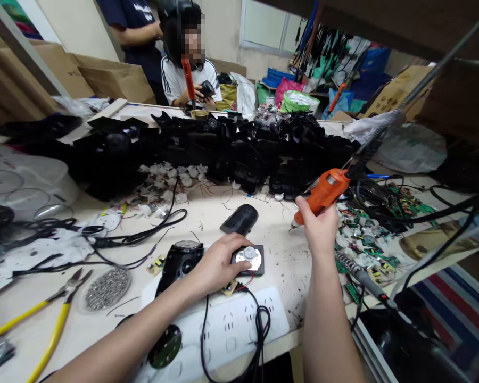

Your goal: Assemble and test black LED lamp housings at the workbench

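Note:
My right hand [321,226] is wrapped round an orange electric screwdriver [326,190], whose tip points down and left just above the tabletop. With fingers and thumb, my left hand [225,260] grips a small black square part with a round silver motor [249,253] on its face. Red wires run from that part to a small circuit board [229,288] below it. Beside my left hand lies an opened black housing [179,266]. A curved black cover [239,219] rests just beyond my fingers.
A white power strip [231,324] with a coiled black cable lies at the front. Yellow-handled cutters [59,314] and a dish of screws [107,287] are left. Circuit boards [367,239] pile up right; black casings [239,154] line the back. A person [189,80] sits opposite.

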`<state>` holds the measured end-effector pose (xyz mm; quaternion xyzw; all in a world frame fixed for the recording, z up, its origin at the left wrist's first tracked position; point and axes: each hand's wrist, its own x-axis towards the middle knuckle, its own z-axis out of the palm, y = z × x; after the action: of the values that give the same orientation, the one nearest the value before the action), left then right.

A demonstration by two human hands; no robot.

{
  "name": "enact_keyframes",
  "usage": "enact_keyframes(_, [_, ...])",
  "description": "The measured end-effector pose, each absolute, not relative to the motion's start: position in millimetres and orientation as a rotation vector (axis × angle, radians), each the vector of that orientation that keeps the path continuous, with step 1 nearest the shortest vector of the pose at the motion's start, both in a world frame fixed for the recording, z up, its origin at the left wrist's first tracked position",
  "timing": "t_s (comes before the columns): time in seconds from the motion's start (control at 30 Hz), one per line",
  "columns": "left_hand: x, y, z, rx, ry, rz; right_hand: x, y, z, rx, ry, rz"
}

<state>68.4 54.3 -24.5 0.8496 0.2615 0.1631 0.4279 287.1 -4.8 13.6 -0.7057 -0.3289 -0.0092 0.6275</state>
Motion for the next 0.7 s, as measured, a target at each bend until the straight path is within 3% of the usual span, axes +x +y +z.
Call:
enact_keyframes(0.13, [67.9,59.7,-26.1,2.123,0.620,0.385,264.9,-12.8,27.3,-1.604,-0.819,-0.047])
enact_keyframes(0.4, [67.1,56.8,-25.4,2.250,0.561,0.332,226.2,-33.8,34.6,-0.968,-0.998,0.723])
enact_keyframes(0.7, [69.7,52.4,-27.2,2.268,0.634,0.364,200.2,-20.9,36.4,-0.867,-0.743,0.635])
